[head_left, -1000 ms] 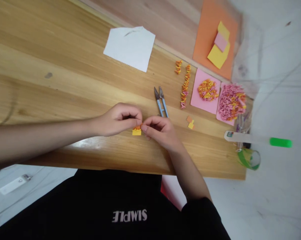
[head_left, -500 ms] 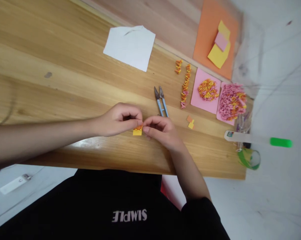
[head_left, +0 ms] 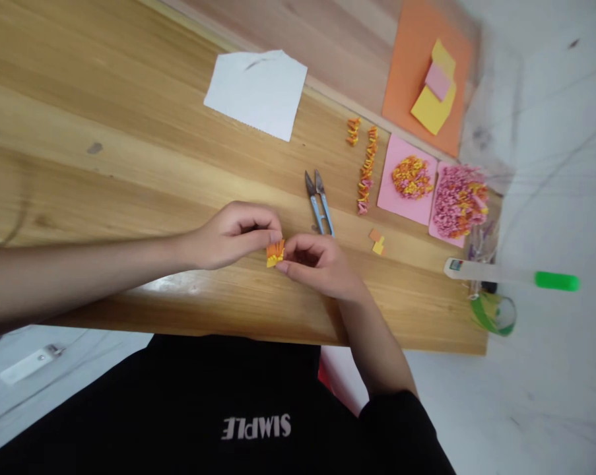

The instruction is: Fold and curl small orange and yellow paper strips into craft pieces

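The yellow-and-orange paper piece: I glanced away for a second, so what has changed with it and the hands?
The paper piece has shifted slightly toward the right hand and tilted, baring more orange. The right thumb has moved down to its lower right corner. The left hand stays at its upper edge. The snips haven't moved.

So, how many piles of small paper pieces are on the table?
2: an orange-yellow pile toward the table's right end, and a mostly pink pile just right of it. No others show.
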{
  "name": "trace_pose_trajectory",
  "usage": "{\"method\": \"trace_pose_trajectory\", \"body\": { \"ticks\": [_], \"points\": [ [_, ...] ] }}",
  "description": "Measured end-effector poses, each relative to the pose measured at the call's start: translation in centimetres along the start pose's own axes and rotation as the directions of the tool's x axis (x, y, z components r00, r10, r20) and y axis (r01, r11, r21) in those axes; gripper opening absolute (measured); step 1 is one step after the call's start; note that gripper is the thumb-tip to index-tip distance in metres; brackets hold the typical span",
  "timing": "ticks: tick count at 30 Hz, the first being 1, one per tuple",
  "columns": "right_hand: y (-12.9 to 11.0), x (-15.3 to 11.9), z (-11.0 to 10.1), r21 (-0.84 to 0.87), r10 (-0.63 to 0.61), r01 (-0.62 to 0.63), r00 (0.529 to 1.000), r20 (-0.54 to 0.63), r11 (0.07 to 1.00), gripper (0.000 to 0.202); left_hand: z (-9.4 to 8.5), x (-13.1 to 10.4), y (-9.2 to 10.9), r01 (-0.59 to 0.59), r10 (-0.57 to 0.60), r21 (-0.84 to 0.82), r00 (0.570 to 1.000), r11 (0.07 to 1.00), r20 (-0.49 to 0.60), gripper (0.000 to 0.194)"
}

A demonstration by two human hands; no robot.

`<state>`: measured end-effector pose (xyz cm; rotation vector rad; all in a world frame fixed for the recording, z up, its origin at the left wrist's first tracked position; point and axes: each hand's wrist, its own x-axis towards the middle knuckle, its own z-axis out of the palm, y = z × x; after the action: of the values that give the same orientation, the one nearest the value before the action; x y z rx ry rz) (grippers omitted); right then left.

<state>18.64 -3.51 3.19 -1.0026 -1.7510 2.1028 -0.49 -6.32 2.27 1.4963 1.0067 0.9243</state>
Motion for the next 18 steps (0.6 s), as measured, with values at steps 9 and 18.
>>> {"method": "trace_pose_trajectory", "body": {
  "ticks": [9, 18],
  "points": [
    [-0.26, -0.01, 0.0, -0.066, -0.013, 0.014, 1.0, 0.011, 0.998, 0.026, -0.01, -0.04, -0.12, -0.015, 0.013, 0.03, 0.999, 0.999, 0.036, 0.027],
    [-0.23, 0.05, 0.07, -0.066, -0.013, 0.015, 0.999, 0.029, 0.998, 0.025, 0.17, 0.03, 0.01, -0.04, 0.036, 0.064, 0.998, 0.997, 0.049, 0.026]
  ]
}}
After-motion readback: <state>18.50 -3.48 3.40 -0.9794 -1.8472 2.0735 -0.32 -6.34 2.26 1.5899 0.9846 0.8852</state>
